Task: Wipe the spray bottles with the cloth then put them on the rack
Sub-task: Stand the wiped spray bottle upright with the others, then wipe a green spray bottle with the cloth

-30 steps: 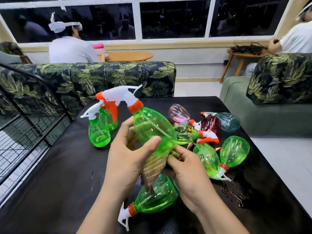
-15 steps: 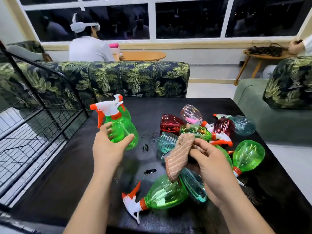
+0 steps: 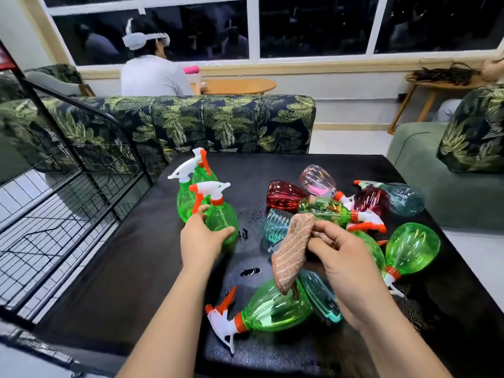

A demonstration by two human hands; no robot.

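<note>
We have carried the bottle (image 3: 222, 218) leftward, away from the cloth (image 3: 293, 251). It now stands upright beside two green bottles (image 3: 186, 200) on the table (image 3: 131, 268), with our left hand (image 3: 201, 241) curled round its belly. Our right hand (image 3: 346, 260) pinches the bunched cloth above the pile (image 3: 275, 306). The rack (image 3: 62, 214) lies further left past the table edge, so the left hand is nearer.

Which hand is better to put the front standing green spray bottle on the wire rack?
Left. The left hand grips the upright green plastic spray bottle, and the black wire rack stands on that side. The right hand holds the striped brown cloth.
</note>
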